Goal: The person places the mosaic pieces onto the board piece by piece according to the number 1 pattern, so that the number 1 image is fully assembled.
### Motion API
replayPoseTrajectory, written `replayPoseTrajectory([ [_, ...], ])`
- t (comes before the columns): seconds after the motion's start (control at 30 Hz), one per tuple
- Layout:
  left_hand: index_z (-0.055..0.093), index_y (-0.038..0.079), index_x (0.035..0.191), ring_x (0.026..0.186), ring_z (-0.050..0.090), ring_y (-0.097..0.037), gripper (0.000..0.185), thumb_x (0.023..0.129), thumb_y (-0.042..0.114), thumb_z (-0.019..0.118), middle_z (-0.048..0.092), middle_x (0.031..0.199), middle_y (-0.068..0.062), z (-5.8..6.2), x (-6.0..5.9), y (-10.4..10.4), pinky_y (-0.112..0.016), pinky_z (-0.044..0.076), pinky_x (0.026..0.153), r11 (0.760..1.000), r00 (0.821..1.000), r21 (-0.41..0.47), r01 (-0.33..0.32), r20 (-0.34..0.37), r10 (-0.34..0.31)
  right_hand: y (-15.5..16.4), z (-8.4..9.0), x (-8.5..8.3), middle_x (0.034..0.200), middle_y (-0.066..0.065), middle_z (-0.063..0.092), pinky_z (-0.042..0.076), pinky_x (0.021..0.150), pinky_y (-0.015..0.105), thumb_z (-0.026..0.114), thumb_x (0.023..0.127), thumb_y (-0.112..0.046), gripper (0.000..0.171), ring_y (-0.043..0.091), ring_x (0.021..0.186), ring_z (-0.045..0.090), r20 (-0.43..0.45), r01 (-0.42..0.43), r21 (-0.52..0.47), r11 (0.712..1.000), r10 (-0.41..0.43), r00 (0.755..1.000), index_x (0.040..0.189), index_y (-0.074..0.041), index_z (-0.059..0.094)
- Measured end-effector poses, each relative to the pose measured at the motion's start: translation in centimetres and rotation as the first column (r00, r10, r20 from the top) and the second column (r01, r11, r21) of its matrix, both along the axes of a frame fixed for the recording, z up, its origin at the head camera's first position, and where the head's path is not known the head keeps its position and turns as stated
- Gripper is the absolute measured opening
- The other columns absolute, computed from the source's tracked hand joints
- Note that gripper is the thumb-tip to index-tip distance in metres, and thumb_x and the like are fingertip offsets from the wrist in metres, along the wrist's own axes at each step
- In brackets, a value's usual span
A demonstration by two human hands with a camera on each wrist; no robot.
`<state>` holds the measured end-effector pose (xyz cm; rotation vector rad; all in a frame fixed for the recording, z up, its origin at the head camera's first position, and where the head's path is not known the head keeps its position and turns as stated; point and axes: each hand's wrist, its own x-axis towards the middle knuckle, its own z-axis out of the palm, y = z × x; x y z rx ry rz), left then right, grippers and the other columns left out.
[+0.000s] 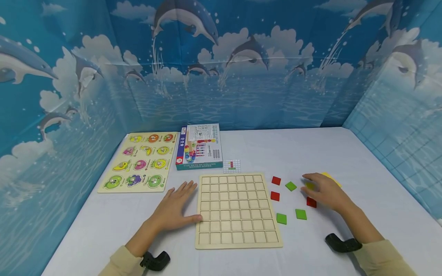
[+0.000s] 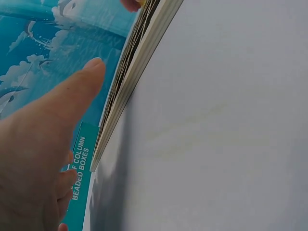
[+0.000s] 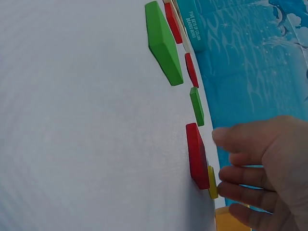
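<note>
A pale wooden grid board with bare square cells lies in front of me. My left hand rests flat on the table at the board's left side, its thumb against the board's edge. My right hand lies over the loose tiles right of the board with its fingers relaxed. Its fingertips are at a small yellow tile, next to a red tile. Around it lie two more red tiles, three green tiles and another yellow tile.
A fruit peg puzzle lies at the back left, a teal beaded-boxes carton beside it, and a small pattern card just behind the board. Blue dolphin-print walls enclose the white table on three sides.
</note>
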<state>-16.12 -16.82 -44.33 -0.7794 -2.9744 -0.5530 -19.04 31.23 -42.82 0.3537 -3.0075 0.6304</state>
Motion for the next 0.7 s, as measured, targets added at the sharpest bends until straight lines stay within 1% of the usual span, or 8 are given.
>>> replayPoseTrajectory([
  [0.17, 0.03, 0.012, 0.154, 0.146, 0.02, -0.025, 0.1, 0.08, 0.07, 0.061, 0.026, 0.159, -0.005, -0.4, 0.3, 0.2, -0.055, 0.016, 0.114, 0.999, 0.999, 0.035, 0.017, 0.048, -0.019, 0.2, -0.2, -0.1, 0.122, 0.029, 0.059, 0.045, 0.092, 0.06, 0.072, 0.087, -0.017, 0.048, 0.046, 0.114, 0.051, 0.002, 0.021, 0.028, 0.999, -0.021, 1.0, 0.123, 0.011, 0.058],
  [0.4, 0.03, 0.012, 0.154, 0.147, 0.017, -0.022, 0.097, 0.082, 0.069, 0.061, 0.024, 0.16, -0.003, -1.0, 0.8, 0.4, -0.054, 0.016, 0.115, 0.995, 0.994, 0.097, 0.032, 0.104, -0.042, 0.5, -0.7, -0.1, 0.112, 0.027, 0.063, 0.048, 0.088, 0.058, 0.073, 0.085, -0.013, 0.04, 0.044, 0.105, 0.056, -0.029, 0.027, 0.088, 0.996, -0.024, 0.999, 0.115, 0.011, 0.063],
  [0.53, 0.03, 0.011, 0.154, 0.147, 0.018, -0.023, 0.095, 0.083, 0.067, 0.061, 0.024, 0.16, -0.003, -1.4, 1.0, 0.4, -0.054, 0.015, 0.115, 0.994, 0.991, 0.1, 0.04, 0.12, -0.052, 0.7, -0.8, 0.0, 0.106, 0.026, 0.063, 0.05, 0.085, 0.058, 0.074, 0.085, -0.014, 0.035, 0.043, 0.1, 0.056, -0.048, 0.037, 0.114, 0.993, -0.032, 0.998, 0.109, 0.01, 0.065],
  [0.7, 0.03, 0.012, 0.154, 0.147, 0.018, -0.023, 0.095, 0.084, 0.067, 0.06, 0.024, 0.16, -0.003, -1.7, 1.0, 0.4, -0.054, 0.014, 0.115, 0.994, 0.991, 0.098, 0.045, 0.118, -0.057, 0.6, -0.9, 0.1, 0.103, 0.026, 0.062, 0.051, 0.083, 0.057, 0.075, 0.084, -0.014, 0.036, 0.042, 0.096, 0.056, -0.06, 0.045, 0.142, 0.989, -0.036, 0.998, 0.108, 0.01, 0.066],
])
